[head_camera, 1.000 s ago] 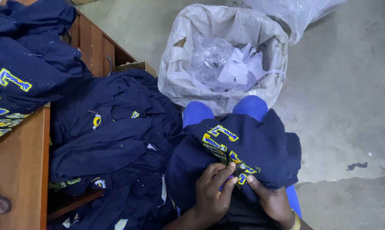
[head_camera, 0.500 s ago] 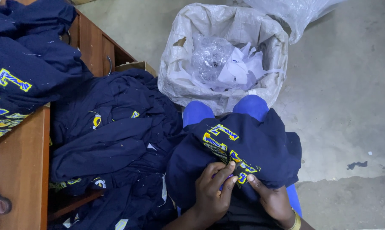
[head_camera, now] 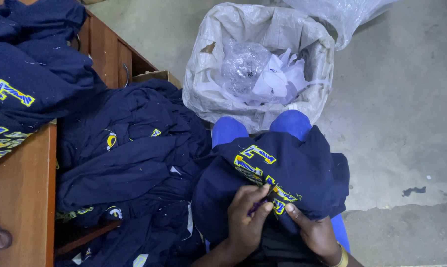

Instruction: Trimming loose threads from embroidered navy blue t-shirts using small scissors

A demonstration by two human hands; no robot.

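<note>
Item: navy fabric garment with yellow-and-blue embroidered lettering point(head_camera: 292, 170), lying across our lap. Our left hand point(head_camera: 245, 217) pinched a small dark tool, hard to make out, at the lettering; our right hand point(head_camera: 315, 230) gripped the cloth just beside it. Trimming looked part done. Heap of navy garments point(head_camera: 129, 163) at our left, more folded on the wooden desk point(head_camera: 23, 198). White woven sack of paper scraps point(head_camera: 258, 64) ahead on the floor.
</note>
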